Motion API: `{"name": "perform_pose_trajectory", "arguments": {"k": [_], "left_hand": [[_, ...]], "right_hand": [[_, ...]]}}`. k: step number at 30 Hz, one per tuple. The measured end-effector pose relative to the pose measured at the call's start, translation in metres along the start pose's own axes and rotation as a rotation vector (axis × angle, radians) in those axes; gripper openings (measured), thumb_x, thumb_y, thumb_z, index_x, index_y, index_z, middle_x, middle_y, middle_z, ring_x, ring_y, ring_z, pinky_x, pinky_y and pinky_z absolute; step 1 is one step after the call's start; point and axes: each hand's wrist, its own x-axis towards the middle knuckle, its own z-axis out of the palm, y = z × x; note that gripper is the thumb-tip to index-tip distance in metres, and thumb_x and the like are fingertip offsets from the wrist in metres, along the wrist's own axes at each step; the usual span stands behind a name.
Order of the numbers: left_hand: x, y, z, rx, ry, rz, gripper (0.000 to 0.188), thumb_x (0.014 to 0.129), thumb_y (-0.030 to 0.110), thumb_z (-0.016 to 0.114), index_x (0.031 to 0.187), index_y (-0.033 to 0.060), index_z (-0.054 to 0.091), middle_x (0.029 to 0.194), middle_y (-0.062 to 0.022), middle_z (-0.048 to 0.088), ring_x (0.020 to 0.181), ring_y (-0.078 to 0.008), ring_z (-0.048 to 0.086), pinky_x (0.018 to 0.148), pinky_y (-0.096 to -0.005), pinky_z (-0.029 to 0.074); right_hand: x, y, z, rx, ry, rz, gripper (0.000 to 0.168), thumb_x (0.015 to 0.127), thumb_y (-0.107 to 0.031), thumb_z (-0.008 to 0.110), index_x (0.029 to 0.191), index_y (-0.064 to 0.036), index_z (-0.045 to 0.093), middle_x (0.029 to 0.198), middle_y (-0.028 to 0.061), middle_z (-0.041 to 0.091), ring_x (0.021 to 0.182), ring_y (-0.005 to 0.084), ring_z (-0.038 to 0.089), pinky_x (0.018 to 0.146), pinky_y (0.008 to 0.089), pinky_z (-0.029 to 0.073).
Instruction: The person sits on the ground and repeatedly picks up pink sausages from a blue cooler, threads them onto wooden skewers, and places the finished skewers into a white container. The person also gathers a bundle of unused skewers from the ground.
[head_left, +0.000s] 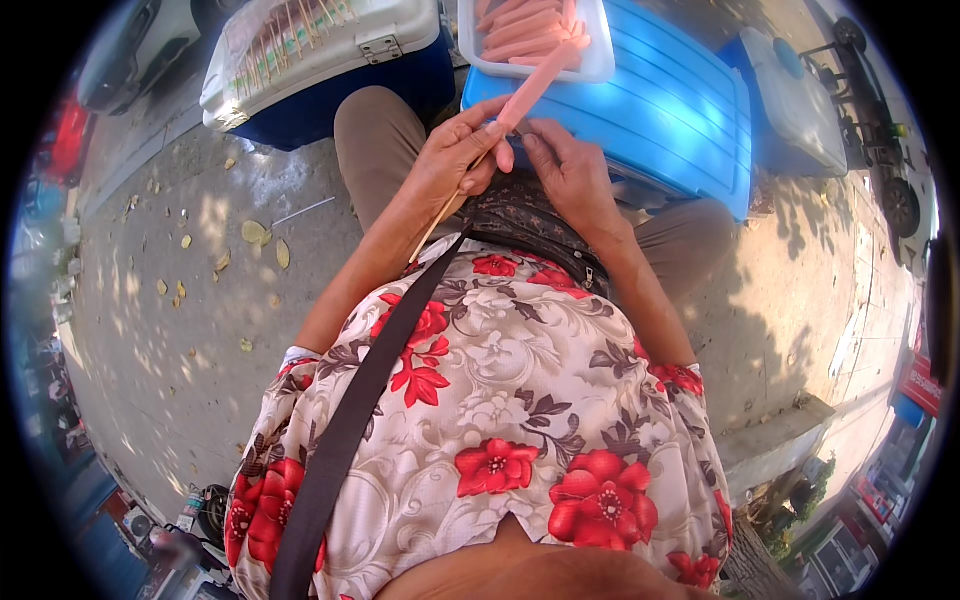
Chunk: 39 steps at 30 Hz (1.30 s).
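Observation:
My left hand (457, 150) grips a long pink sausage (534, 88) together with a thin wooden skewer (435, 229), which slants down towards my shirt. The sausage points up and away, its far end over the rim of a white plastic tub (592, 76). Its near end pokes out below my left fingers. Close on the right, my right hand (566, 161) pinches a small thin object (523, 129), mostly hidden by the fingers; it looks like a blade, but I cannot tell. More pink sausages (521, 34) lie piled in the tub.
The tub stands on a blue plastic box lid (675, 105). At left, a white-lidded blue cooler (322, 105) carries several skewers (281, 41) on plastic wrap. A brown patterned bag (517, 214) rests on my lap. Another cooler (802, 105) stands at right.

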Motion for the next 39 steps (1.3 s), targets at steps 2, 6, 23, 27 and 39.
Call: {"name": "perform_pose_trajectory", "arguments": {"k": [2,6,23,27,39], "left_hand": [[0.0,-0.001,0.0,-0.036,0.006,-0.005,0.042,0.098,0.016,0.044,0.137,0.0022,0.036,0.07,-0.0034,0.058,0.036,-0.0011,0.032,0.033,-0.0153,0.024],[0.001,-0.001,0.002,-0.072,-0.017,-0.003,0.04,0.098,0.015,0.042,0.136,0.0025,0.037,0.07,-0.0036,0.057,0.036,-0.0012,0.032,0.033,-0.0149,0.024],[-0.003,-0.003,0.004,-0.099,-0.044,-0.039,0.04,0.098,0.015,0.044,0.135,0.0009,0.038,0.068,-0.0046,0.057,0.036,-0.0024,0.033,0.034,-0.0162,0.023],[-0.006,-0.001,0.009,-0.068,-0.05,-0.06,0.04,0.098,0.015,0.044,0.135,0.0007,0.038,0.068,-0.0048,0.057,0.036,-0.0025,0.033,0.034,-0.016,0.023],[-0.007,-0.002,0.006,-0.055,-0.065,-0.067,0.043,0.097,0.016,0.048,0.135,-0.0008,0.039,0.068,-0.0056,0.058,0.037,-0.0025,0.032,0.035,-0.0158,0.023]], "right_hand": [[0.002,-0.001,-0.002,-0.039,-0.008,0.01,0.019,0.092,-0.024,0.053,0.105,-0.01,0.059,0.074,0.0166,0.061,0.067,0.0375,0.059,0.056,0.0414,0.045],[0.009,-0.001,-0.011,-0.086,0.081,0.04,0.018,0.092,-0.023,0.054,0.104,-0.011,0.06,0.074,0.0164,0.061,0.067,0.0369,0.059,0.055,0.0405,0.045],[0.016,0.012,-0.021,-0.078,0.112,0.035,0.02,0.092,-0.024,0.054,0.104,-0.01,0.061,0.07,0.0159,0.06,0.062,0.0363,0.057,0.053,0.04,0.044],[0.024,0.021,-0.031,-0.101,0.203,0.052,0.019,0.093,-0.024,0.054,0.103,-0.01,0.061,0.068,0.0159,0.059,0.06,0.0363,0.056,0.052,0.0401,0.043],[0.021,0.022,-0.033,-0.2,0.17,0.118,0.024,0.095,-0.023,0.053,0.108,-0.005,0.061,0.069,0.0094,0.058,0.058,0.0143,0.049,0.056,0.029,0.043]]}}
